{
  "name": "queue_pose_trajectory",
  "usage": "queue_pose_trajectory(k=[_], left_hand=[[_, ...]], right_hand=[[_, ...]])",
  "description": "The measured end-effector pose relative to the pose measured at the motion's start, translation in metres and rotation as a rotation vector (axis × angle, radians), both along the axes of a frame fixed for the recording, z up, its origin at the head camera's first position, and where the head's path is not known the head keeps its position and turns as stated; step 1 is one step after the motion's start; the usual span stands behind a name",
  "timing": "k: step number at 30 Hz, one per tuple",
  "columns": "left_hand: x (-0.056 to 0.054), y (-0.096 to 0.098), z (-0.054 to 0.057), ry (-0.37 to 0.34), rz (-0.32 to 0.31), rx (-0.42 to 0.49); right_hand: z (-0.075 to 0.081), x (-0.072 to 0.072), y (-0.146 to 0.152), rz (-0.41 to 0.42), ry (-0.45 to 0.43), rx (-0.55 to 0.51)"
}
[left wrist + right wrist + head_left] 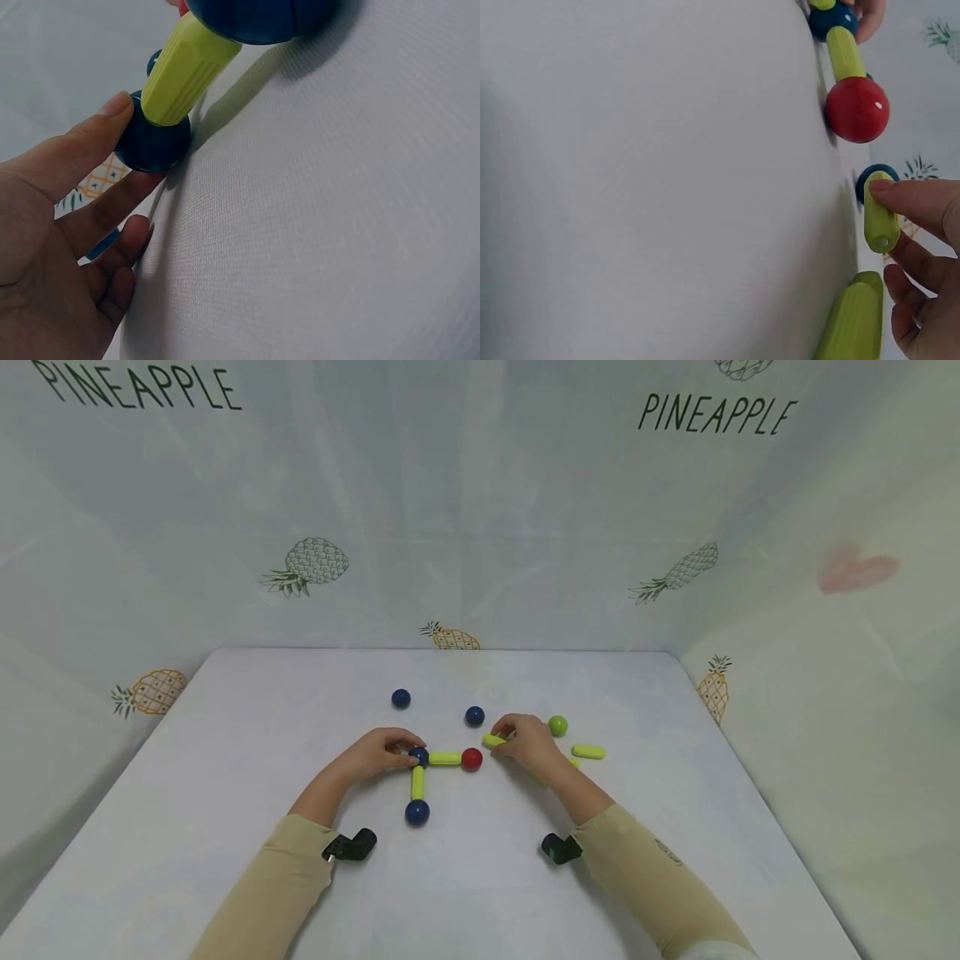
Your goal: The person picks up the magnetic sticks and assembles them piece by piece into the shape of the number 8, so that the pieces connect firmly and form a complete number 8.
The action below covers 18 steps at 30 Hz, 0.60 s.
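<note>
My left hand [380,752] pinches a dark blue ball [419,756] at the corner of an L-shaped piece, thumb and fingers on either side of it. From that ball one yellow-green rod [446,759] runs right to a red ball [472,759]. Another rod [417,782] runs toward the front to a second blue ball [417,812]. Right of the red ball, my right hand [528,745] pinches a loose yellow-green rod [883,217] between thumb and fingers. In the right wrist view this rod stands apart from the red ball [857,109].
Two loose blue balls, one at the back [401,698] and one nearer the right hand [475,717], lie on the white table [300,693]. A green ball [557,725] and a yellow-green rod [588,752] lie to the right. More rod is partly hidden under the right hand.
</note>
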<state>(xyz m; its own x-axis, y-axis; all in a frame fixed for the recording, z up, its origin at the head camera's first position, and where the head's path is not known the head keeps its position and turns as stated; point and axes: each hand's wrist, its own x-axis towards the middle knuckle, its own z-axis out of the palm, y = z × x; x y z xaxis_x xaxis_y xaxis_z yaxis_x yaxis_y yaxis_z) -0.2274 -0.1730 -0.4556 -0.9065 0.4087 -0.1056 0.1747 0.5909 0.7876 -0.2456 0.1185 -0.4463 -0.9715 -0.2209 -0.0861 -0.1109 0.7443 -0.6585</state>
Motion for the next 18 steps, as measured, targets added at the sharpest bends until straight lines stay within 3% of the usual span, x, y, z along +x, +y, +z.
queue_pose_trajectory(k=[12,18], left_hand=[[-0.006,0.003,-0.003,-0.003,0.016,-0.012],[-0.01,0.003,-0.002,0.009,0.008,-0.012]], right_hand=[[0.02,0.012,0.005,-0.019,-0.022,-0.053],[0.027,0.021,0.003,0.014,-0.036,-0.101]])
